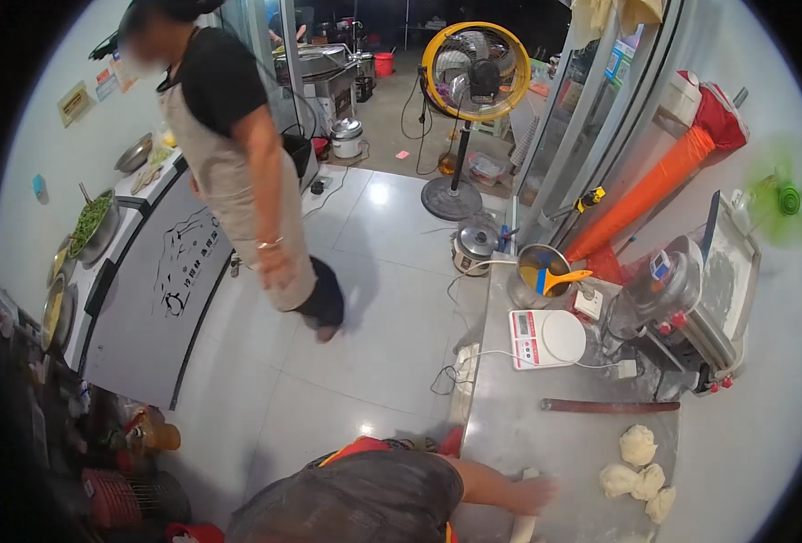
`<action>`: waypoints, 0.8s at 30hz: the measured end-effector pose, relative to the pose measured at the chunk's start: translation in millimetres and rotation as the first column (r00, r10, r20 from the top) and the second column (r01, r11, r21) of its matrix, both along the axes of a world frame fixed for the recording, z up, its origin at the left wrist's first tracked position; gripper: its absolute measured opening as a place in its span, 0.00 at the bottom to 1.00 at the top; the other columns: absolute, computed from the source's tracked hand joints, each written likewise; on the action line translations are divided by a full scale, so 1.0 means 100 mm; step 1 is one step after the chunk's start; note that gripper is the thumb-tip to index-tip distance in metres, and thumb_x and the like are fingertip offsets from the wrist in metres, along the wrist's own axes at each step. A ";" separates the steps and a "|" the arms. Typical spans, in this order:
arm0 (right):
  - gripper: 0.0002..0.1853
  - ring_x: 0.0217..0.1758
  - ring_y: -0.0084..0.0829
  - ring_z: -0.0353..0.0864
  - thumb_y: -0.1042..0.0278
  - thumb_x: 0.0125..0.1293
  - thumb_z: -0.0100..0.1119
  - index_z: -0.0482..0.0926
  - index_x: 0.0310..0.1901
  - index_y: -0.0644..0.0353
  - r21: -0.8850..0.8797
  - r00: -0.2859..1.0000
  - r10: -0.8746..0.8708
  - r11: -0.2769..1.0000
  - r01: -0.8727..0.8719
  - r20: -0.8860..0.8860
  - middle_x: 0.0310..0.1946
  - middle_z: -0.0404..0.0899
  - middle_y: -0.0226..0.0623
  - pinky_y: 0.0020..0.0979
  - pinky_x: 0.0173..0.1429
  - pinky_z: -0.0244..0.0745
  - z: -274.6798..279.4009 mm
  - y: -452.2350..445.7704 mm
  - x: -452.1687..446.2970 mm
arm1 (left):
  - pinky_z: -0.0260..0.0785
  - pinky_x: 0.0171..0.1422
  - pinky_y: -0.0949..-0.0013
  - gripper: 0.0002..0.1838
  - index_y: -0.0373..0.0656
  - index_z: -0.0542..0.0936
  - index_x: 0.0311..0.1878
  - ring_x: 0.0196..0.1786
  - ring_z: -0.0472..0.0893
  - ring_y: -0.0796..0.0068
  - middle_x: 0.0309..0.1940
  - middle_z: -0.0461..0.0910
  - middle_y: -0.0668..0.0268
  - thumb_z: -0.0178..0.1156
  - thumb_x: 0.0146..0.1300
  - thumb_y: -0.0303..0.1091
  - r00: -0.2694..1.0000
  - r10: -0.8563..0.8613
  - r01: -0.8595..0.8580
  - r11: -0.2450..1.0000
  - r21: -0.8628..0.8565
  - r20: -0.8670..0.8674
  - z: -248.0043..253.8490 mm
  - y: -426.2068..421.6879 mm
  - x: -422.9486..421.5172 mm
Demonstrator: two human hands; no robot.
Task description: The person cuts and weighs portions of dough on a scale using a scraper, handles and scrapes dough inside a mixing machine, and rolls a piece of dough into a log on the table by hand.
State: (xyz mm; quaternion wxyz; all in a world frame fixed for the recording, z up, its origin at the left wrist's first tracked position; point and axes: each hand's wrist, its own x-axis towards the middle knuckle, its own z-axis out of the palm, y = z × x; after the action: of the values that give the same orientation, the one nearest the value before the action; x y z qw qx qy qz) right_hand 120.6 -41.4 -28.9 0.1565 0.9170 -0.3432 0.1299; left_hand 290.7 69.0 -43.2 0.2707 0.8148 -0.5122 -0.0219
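Observation:
At the bottom of the view, a bare forearm reaches right from a dark short-sleeved top onto the metal worktable. I take its hand as my left hand (532, 495). It is smeared by motion, so its fingers cannot be made out. Right by it, a pale roll of dough (523, 525) lies on the table, partly covered by the hand and wrist. Whether the hand grips or only touches the roll cannot be told. Several lumps of dough (638, 446) sit to the right. My right hand is out of view.
Beyond the hand lie a dark rolling pin (611, 406), a white kitchen scale (547, 339) and a pot (520, 288) with an orange-handled brush (565, 281). A dough machine (681, 308) stands at the wall. A co-worker in an apron (247, 190) stands left, near a yellow fan (476, 72).

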 end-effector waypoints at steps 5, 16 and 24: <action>0.21 0.64 0.47 0.66 0.52 0.71 0.38 0.70 0.60 0.50 -0.161 0.989 0.146 0.976 -0.147 -0.015 0.61 0.68 0.42 0.58 0.60 0.59 -0.45 0.22 -0.06 | 0.49 0.68 0.49 0.21 0.42 0.75 0.48 0.63 0.63 0.55 0.52 0.70 0.56 0.55 0.57 0.47 0.967 -0.254 0.255 0.965 0.056 -0.027 0.55 0.69 -0.04; 0.22 0.64 0.48 0.66 0.53 0.71 0.38 0.69 0.61 0.50 -0.182 0.999 0.029 0.983 -0.036 -0.042 0.61 0.68 0.43 0.61 0.57 0.61 -0.35 -0.04 0.26 | 0.53 0.66 0.48 0.21 0.39 0.73 0.47 0.59 0.66 0.52 0.49 0.72 0.54 0.57 0.54 0.42 0.995 -0.067 0.087 0.954 -0.288 0.077 -0.27 -0.01 0.03; 0.27 0.69 0.48 0.56 0.49 0.68 0.43 0.59 0.66 0.46 0.007 0.970 0.241 0.970 -0.241 0.045 0.67 0.58 0.43 0.64 0.63 0.51 -0.42 0.41 -0.21 | 0.63 0.57 0.56 0.13 0.39 0.79 0.35 0.50 0.73 0.57 0.42 0.76 0.54 0.57 0.49 0.36 0.942 -0.328 0.332 0.891 -0.309 0.067 0.34 0.53 0.12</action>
State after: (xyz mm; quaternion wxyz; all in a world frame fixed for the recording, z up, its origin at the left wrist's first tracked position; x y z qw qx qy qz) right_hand 99.4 -0.8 -71.0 0.1264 0.9498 -0.2335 0.1658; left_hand 303.1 122.1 -9.5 0.3866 0.6621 -0.6417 0.0198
